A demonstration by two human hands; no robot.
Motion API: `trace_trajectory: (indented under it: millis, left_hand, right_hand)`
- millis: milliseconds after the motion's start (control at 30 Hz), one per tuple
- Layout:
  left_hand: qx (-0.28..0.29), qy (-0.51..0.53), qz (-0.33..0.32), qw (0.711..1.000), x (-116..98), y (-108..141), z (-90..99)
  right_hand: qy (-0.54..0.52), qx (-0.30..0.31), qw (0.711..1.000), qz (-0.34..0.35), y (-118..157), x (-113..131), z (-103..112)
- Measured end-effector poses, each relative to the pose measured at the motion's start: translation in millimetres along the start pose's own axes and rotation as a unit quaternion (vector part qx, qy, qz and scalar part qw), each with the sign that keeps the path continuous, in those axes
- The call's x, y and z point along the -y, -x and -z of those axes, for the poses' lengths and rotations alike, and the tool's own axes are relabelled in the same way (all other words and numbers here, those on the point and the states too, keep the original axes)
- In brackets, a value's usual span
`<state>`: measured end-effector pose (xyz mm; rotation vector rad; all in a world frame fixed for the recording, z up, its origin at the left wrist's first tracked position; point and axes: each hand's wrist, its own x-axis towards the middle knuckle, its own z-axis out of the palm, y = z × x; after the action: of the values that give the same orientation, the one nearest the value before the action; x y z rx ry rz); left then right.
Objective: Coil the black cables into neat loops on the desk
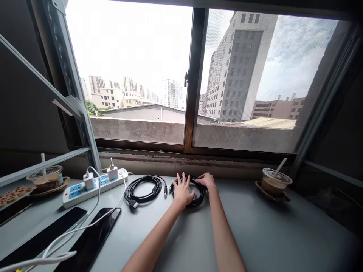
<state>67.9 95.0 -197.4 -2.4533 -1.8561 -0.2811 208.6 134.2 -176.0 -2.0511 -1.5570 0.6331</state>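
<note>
A coiled black cable (195,204) lies on the grey table under both hands. My left hand (183,192) rests on the left part of this coil with its fingers spread, hiding some of the loops. At the coil's upper right edge, my right hand (207,180) has thumb and fingers drawn together on the cable. Just to the left lies a second coiled black cable (130,192), its plug (133,204) facing the front and another connector (165,192) at its right side. Neither hand touches that second coil.
A white power strip (95,189) with chargers and white cords stands at the left, behind two dark flat devices (93,234). Iced drinks in plastic cups stand on coasters at the left (47,179) and the right (275,182). A window frame (188,128) rises behind the table.
</note>
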Motion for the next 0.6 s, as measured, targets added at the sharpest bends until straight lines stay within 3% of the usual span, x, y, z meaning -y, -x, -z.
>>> trace_trajectory:
  millis: [333,600]
  left_hand:
    - [0.013,0.009,-0.002,1.0,-0.7,2.5,2.2]
    - [-0.014,0.009,0.001,1.0,0.0,3.8,-0.6]
  right_hand:
    - [-0.018,0.025,1.0,-0.004,-1.9,-11.1,-3.4]
    - [-0.048,0.025,0.999,0.005,-8.1,-13.4,-4.0]
